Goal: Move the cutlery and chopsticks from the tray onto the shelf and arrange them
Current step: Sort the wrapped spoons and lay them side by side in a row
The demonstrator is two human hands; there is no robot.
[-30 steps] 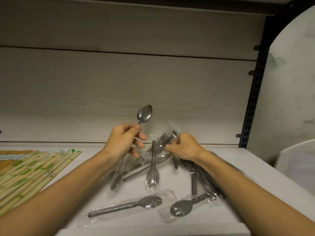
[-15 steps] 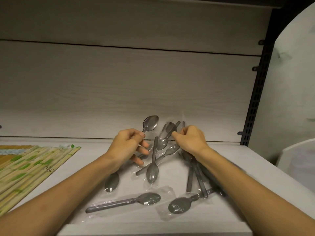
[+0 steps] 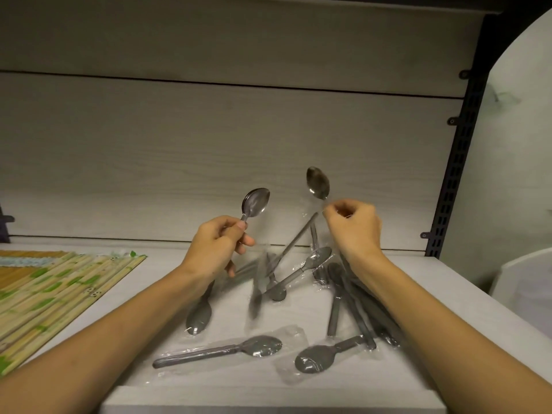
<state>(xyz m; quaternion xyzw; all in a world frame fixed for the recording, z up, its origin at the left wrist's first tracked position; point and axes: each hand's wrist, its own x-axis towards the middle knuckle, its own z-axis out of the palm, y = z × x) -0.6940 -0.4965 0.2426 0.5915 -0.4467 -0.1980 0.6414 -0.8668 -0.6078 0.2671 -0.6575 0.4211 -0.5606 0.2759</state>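
Note:
My left hand grips a steel spoon by its handle, bowl up, above the shelf. My right hand is raised and pinches a second steel spoon in clear wrap, its bowl pointing up. Below both hands, several plastic-wrapped spoons lie scattered on the pale shelf; some are blurred as they shift or fall. Wrapped chopsticks lie in a neat row at the left. No tray is visible.
The wood-grain back panel rises behind the shelf. A black slotted upright marks the right end, with a white rounded object beyond it. The shelf's front edge runs below the spoons.
My right hand has risen from the pile, lifting a wrapped spoon bowl-up. Several spoons under it shifted and are blurred. My left hand kept its spoon and rose slightly.

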